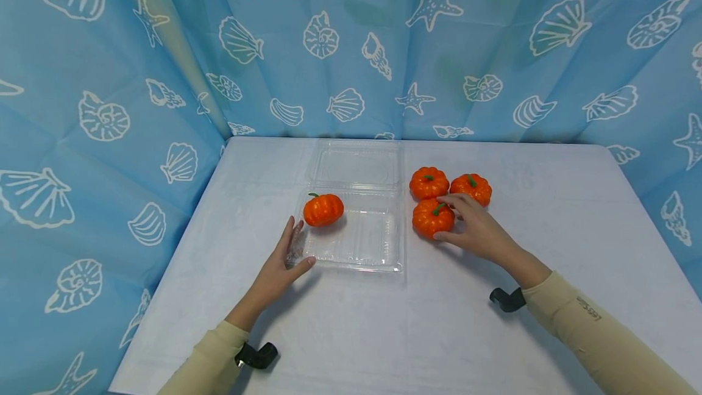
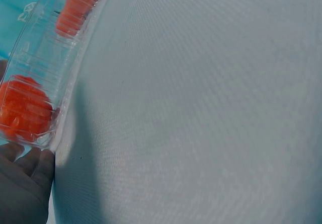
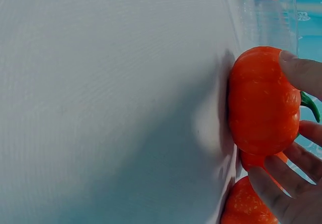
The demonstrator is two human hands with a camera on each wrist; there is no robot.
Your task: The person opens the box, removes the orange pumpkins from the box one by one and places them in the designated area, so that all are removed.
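Observation:
An open clear plastic clamshell box (image 1: pixel 356 242) lies mid-table with one small orange pumpkin (image 1: pixel 323 209) in its back left corner. My left hand (image 1: pixel 304 241) rests at the box's front left corner, fingers straight along its side and thumb along its front edge. The left wrist view shows that hand (image 2: pixel 20 183) under the box wall (image 2: pixel 50 63), with the pumpkin (image 2: pixel 22 110) behind the plastic. Three more pumpkins sit to the right of the box. My right hand (image 1: pixel 439 218) grips the nearest pumpkin (image 1: pixel 426 219), thumb and fingers (image 3: pixel 282 189) curled round the pumpkin (image 3: pixel 259 100), which stands on the table.
Two other pumpkins (image 1: pixel 429 182) (image 1: pixel 470 188) stand just behind the gripped one, touching it. The box lid (image 1: pixel 356 166) lies flat behind the tray. The white table (image 1: pixel 493 334) is walled by a blue shell-print curtain (image 1: pixel 109 108) at the back and sides.

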